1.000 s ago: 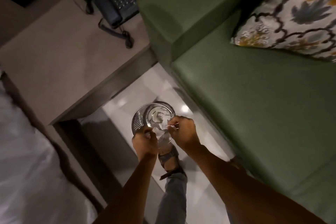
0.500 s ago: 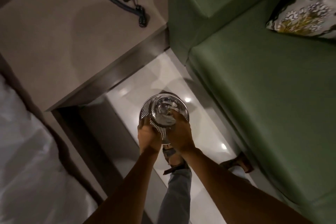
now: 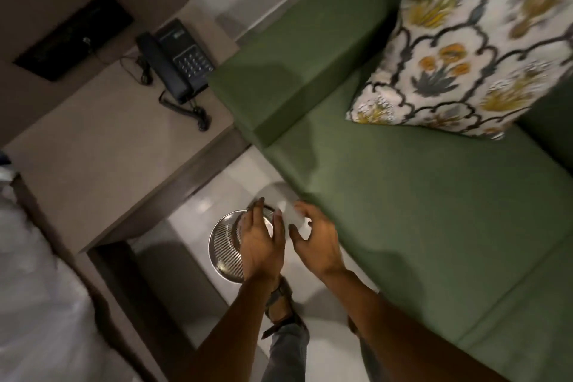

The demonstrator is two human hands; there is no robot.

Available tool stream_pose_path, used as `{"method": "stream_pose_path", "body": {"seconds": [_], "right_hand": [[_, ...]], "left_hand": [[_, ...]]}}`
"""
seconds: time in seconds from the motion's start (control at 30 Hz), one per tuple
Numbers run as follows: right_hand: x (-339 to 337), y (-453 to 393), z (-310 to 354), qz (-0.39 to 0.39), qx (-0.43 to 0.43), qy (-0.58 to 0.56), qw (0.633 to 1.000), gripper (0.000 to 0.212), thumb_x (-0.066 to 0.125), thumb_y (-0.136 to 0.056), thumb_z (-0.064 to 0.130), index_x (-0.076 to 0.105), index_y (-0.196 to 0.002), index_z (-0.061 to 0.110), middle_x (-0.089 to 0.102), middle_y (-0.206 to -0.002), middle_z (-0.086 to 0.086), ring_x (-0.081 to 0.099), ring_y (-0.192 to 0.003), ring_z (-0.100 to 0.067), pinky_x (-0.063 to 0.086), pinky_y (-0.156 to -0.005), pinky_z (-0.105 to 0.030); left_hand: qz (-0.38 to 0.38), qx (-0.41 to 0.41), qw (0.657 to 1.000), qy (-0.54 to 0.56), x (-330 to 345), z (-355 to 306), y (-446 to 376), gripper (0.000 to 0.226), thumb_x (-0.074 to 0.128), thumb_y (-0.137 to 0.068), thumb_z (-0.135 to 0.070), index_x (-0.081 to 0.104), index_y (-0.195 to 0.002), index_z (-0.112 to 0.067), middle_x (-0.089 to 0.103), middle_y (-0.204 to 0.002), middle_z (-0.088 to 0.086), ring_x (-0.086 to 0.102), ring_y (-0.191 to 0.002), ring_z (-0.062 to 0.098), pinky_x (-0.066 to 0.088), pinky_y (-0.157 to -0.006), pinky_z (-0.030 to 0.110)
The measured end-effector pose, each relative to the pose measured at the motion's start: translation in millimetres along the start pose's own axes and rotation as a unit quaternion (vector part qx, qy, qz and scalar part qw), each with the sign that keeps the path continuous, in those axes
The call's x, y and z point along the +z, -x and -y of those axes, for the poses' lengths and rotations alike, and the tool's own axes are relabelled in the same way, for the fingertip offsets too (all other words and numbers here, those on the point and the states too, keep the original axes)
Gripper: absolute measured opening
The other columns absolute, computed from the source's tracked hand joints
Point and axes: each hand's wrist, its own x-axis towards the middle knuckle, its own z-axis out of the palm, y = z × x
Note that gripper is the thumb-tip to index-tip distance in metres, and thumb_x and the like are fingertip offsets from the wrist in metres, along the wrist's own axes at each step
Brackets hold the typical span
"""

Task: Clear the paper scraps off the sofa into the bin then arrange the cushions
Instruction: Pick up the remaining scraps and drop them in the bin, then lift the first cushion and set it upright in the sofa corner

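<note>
Dim hotel-like room, pale glossy floor (image 3: 223, 192) at centre; green sofa (image 3: 403, 211) filling the right half, patterned cushion (image 3: 465, 49) propped at upper right; beige side table (image 3: 102, 146) at left with black telephone (image 3: 176, 62) toward upper left. Perforated metal bin (image 3: 224, 245) on the floor at lower centre, just beside the sofa's front edge. Left hand (image 3: 262, 242) over the bin's mouth, fingers spread, gripping nothing; right hand (image 3: 316, 240) just right of it, fingers loosely curled, a pale blurred shape between the two, possibly paper, too smeared to tell whether held. No scraps visible on the seat shown. Best done now: check both palms are clear of paper above the bin mouth; then turn to the cushion, take it by two corners, set it upright and square against the backrest.
</note>
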Motion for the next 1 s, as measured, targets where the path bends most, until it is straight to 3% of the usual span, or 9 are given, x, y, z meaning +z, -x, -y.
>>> {"method": "stream_pose_path", "body": {"seconds": [0.1,0.2,0.3,0.37,0.47,0.57,0.63,0.8,1.0], "right_hand": [[-50.5,-3.4,-18.7,-0.015,0.003,-0.006,1.000,0.036,0.072,-0.097,0.011,0.070,-0.133,0.005,0.076,-0.132,-0.013,0.073,-0.122,-0.030,0.059,-0.109,-0.045],[-104.0,-6.9,-23.3,-0.059,0.015,-0.044,0.997,0.025,0.060,-0.107,0.014,0.070,-0.130,0.012,0.077,-0.131,0.000,0.069,-0.126,-0.028,0.063,-0.103,-0.038],[-158.4,-11.9,-27.1,-0.111,0.079,-0.032,0.990,0.055,0.073,-0.095,0.055,0.061,-0.144,0.032,0.066,-0.147,0.006,0.063,-0.135,-0.018,0.055,-0.113,-0.040],[-192.8,-17.7,-31.5,-0.154,0.067,-0.071,0.983,0.065,0.071,-0.091,0.066,0.057,-0.147,0.035,0.063,-0.149,0.008,0.060,-0.137,-0.012,0.052,-0.115,-0.039],[-242.0,-37.0,-40.9,-0.226,0.050,-0.121,0.965,0.073,0.070,-0.091,0.066,0.051,-0.152,0.031,0.053,-0.148,0.016,0.050,-0.138,-0.001,0.046,-0.121,-0.039],[-278.1,-68.4,-47.2,-0.275,0.071,-0.183,0.941,0.080,0.072,-0.094,0.059,0.044,-0.159,0.021,0.048,-0.161,0.004,0.046,-0.150,-0.014,0.039,-0.128,-0.048],[-300.3,-92.6,-53.4,-0.308,0.072,-0.219,0.923,0.077,0.070,-0.099,0.051,0.042,-0.161,0.016,0.049,-0.162,-0.006,0.046,-0.153,-0.020,0.037,-0.129,-0.048],[-344.3,-145.4,-51.7,-0.354,0.095,-0.298,0.882,0.079,0.063,-0.104,0.049,0.031,-0.166,0.013,0.041,-0.169,-0.006,0.042,-0.154,-0.014,0.040,-0.118,-0.009],[-341.9,-181.0,-31.2,-0.324,0.076,-0.298,0.895,0.094,0.061,-0.096,0.066,0.025,-0.168,0.019,0.037,-0.171,0.002,0.035,-0.157,-0.012,0.028,-0.134,-0.043]], "left_hand": [[0.004,0.010,1.000,-0.013,12.3,-49.5,10.8,0.056,0.048,-0.108,-0.045,0.045,-0.153,-0.011,0.052,-0.154,0.012,0.046,-0.142,0.030,0.039,-0.117,0.051],[0.017,0.036,0.999,-0.004,28.6,-91.8,16.9,0.058,0.045,-0.108,-0.051,0.042,-0.154,-0.016,0.048,-0.156,0.010,0.043,-0.144,0.029,0.037,-0.118,0.050],[0.013,0.073,0.997,0.014,47.9,-131.9,16.6,0.059,0.045,-0.106,-0.056,0.041,-0.154,-0.020,0.049,-0.154,0.009,0.044,-0.142,0.028,0.034,-0.115,0.037],[0.009,0.079,0.996,0.029,58.3,-157.3,10.1,0.066,0.042,-0.104,-0.064,0.039,-0.155,-0.022,0.047,-0.157,0.007,0.043,-0.143,0.026,0.032,-0.113,0.035],[0.011,0.071,0.994,0.083,71.8,-198.4,-7.5,0.085,0.035,-0.095,-0.081,0.037,-0.156,-0.021,0.043,-0.160,0.007,0.039,-0.147,0.026,0.032,-0.119,0.042],[0.002,0.033,0.992,0.124,81.5,-231.4,-37.1,0.107,0.030,-0.084,-0.094,0.031,-0.160,-0.019,0.033,-0.166,0.008,0.028,-0.153,0.024,0.020,-0.125,0.041],[0.004,0.036,0.987,0.156,91.6,-250.3,-60.0,0.100,0.033,-0.087,-0.090,0.030,-0.161,-0.022,0.031,-0.168,0.006,0.028,-0.154,0.020,0.021,-0.126,0.044],[0.013,0.028,0.974,0.223,120.9,-302.6,-111.7,0.086,0.036,-0.094,-0.081,0.045,-0.153,-0.020,0.050,-0.156,0.006,0.046,-0.143,0.023,0.036,-0.119,0.049],[0.046,-0.048,0.927,0.368,124.7,-330.6,-142.1,0.083,0.038,-0.094,-0.079,0.037,-0.158,-0.026,0.054,-0.151,0.000,0.053,-0.135,0.020,0.040,-0.107,0.032]]}}
